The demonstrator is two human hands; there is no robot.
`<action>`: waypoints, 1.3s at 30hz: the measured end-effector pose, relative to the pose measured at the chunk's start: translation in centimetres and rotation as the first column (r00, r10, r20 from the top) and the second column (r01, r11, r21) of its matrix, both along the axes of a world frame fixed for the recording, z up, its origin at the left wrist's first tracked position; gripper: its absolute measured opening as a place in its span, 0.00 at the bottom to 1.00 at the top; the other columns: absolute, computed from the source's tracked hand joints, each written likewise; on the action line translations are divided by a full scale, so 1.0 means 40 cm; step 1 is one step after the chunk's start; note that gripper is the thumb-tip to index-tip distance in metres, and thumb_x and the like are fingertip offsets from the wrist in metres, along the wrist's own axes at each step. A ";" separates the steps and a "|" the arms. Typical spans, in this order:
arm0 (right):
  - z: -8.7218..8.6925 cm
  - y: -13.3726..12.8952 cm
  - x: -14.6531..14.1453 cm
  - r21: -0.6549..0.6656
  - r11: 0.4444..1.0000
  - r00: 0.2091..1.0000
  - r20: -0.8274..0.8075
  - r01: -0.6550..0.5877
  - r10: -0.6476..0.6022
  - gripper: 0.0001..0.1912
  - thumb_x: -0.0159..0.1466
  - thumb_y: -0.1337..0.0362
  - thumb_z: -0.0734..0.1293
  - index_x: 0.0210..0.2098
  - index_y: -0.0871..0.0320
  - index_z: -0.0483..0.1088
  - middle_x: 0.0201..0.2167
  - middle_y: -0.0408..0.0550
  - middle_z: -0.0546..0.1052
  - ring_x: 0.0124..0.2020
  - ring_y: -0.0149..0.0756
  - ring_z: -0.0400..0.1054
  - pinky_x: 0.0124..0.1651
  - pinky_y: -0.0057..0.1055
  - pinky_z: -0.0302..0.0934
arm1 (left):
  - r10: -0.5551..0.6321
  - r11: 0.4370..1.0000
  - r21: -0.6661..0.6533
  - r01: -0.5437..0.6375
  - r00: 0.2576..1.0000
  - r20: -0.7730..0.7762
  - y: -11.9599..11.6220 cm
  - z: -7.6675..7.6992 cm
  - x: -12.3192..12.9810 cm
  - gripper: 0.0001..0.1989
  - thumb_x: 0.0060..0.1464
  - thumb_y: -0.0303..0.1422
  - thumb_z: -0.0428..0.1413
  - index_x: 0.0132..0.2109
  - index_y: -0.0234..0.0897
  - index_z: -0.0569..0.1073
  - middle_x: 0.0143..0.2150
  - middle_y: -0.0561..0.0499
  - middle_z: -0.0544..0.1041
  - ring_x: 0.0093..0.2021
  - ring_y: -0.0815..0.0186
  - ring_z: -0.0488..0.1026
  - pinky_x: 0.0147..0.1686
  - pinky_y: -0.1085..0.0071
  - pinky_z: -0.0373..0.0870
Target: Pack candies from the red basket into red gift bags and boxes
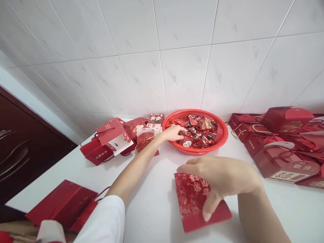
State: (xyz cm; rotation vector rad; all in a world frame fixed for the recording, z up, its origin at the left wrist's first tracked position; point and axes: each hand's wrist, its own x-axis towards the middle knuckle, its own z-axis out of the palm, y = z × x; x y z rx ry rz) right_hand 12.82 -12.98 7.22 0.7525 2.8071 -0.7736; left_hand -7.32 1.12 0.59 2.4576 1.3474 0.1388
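While the left hand [174, 133] reaches, fingers slightly parted, among sweets [199, 135] remaining in the red basket [199, 151] at centre, any pinch unclear, the right hand [220, 177] clasps a red box [189, 200] between thumb and fingers at lower centre, closed boxes [292, 162] already massed at right.

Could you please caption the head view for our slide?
Left hand at wrapped candies in red basket, right hand on red box.

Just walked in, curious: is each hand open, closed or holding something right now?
Left hand: partly curled at the wrapped sweets; hold can't be told.
Right hand: spread over the red box, thumb touching it; grip unclear.
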 end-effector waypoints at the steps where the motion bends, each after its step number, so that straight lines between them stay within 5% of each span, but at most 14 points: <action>1: -0.007 -0.015 -0.018 0.039 0.998 0.999 0.024 -0.048 0.047 0.35 0.46 0.52 0.79 0.51 0.56 0.71 0.37 0.49 0.76 0.33 0.42 0.72 0.29 0.29 0.56 | -0.003 1.000 -0.007 0.003 0.999 -0.033 0.001 -0.003 0.001 0.20 0.55 0.33 0.57 0.55 0.38 0.77 0.54 0.48 0.79 0.54 0.57 0.74 0.54 0.71 0.66; 8: -0.041 -0.154 -0.190 0.163 0.930 0.901 0.347 -0.330 0.259 0.24 0.58 0.66 0.72 0.53 0.67 0.71 0.40 0.63 0.78 0.39 0.53 0.73 0.31 0.39 0.68 | 0.010 0.999 -0.031 -0.014 0.990 -0.142 0.006 -0.007 0.012 0.25 0.52 0.38 0.60 0.58 0.41 0.75 0.50 0.50 0.80 0.51 0.58 0.74 0.48 0.71 0.66; 12: -0.037 -0.185 -0.219 0.257 0.925 0.910 0.378 -0.279 0.170 0.18 0.61 0.72 0.67 0.51 0.67 0.74 0.42 0.68 0.78 0.42 0.59 0.73 0.33 0.50 0.73 | 0.046 0.998 -0.044 -0.052 0.991 -0.125 0.007 -0.007 0.012 0.26 0.49 0.35 0.62 0.57 0.42 0.76 0.47 0.50 0.80 0.46 0.59 0.75 0.42 0.72 0.65; 19: -0.044 -0.157 -0.194 0.328 0.925 0.939 0.334 -0.194 0.079 0.24 0.54 0.76 0.70 0.51 0.72 0.72 0.43 0.70 0.77 0.40 0.58 0.74 0.30 0.48 0.74 | 0.075 0.989 -0.140 -0.049 0.980 0.183 0.017 -0.026 0.004 0.15 0.42 0.25 0.62 0.41 0.37 0.81 0.29 0.54 0.77 0.31 0.65 0.71 0.34 0.72 0.64; 25: -0.043 -0.117 -0.189 0.241 0.961 0.941 0.335 -0.138 0.051 0.28 0.57 0.72 0.71 0.56 0.70 0.68 0.46 0.68 0.76 0.45 0.56 0.73 0.36 0.46 0.73 | 0.077 0.993 -0.115 -0.032 0.906 0.416 0.015 -0.031 -0.011 0.13 0.48 0.25 0.58 0.43 0.33 0.79 0.37 0.49 0.79 0.35 0.66 0.74 0.39 0.71 0.70; 29: -0.016 -0.055 -0.123 0.196 0.979 0.983 0.163 0.054 -0.087 0.24 0.61 0.65 0.70 0.56 0.64 0.69 0.45 0.61 0.77 0.45 0.52 0.75 0.40 0.41 0.71 | 0.126 0.992 -0.081 -0.097 0.757 0.641 0.019 -0.037 -0.029 0.19 0.48 0.26 0.58 0.50 0.34 0.76 0.45 0.47 0.78 0.40 0.66 0.74 0.43 0.69 0.72; 32: -0.003 -0.002 -0.039 0.220 0.939 0.963 -0.013 0.266 -0.270 0.28 0.64 0.60 0.68 0.61 0.61 0.66 0.55 0.61 0.74 0.52 0.52 0.72 0.50 0.42 0.69 | 0.191 0.979 -0.105 -0.174 0.607 0.772 0.026 -0.046 -0.038 0.23 0.44 0.24 0.60 0.51 0.35 0.76 0.47 0.47 0.78 0.41 0.66 0.75 0.44 0.69 0.73; 36: 0.004 0.043 0.072 0.248 0.835 0.869 -0.082 0.492 -0.488 0.34 0.66 0.56 0.65 0.69 0.59 0.58 0.63 0.60 0.68 0.63 0.56 0.64 0.57 0.46 0.65 | 0.221 0.938 0.005 -0.347 0.607 0.764 0.029 -0.057 -0.031 0.21 0.47 0.23 0.58 0.50 0.35 0.77 0.46 0.46 0.78 0.40 0.63 0.76 0.44 0.65 0.75; 39: 0.006 0.052 0.127 0.236 0.784 0.818 -0.111 0.574 -0.565 0.36 0.66 0.50 0.64 0.69 0.57 0.57 0.64 0.57 0.68 0.64 0.55 0.63 0.60 0.47 0.64 | 0.202 0.900 0.104 -0.424 0.615 0.762 0.019 -0.056 -0.019 0.19 0.46 0.21 0.57 0.46 0.37 0.78 0.48 0.45 0.78 0.50 0.58 0.74 0.56 0.58 0.69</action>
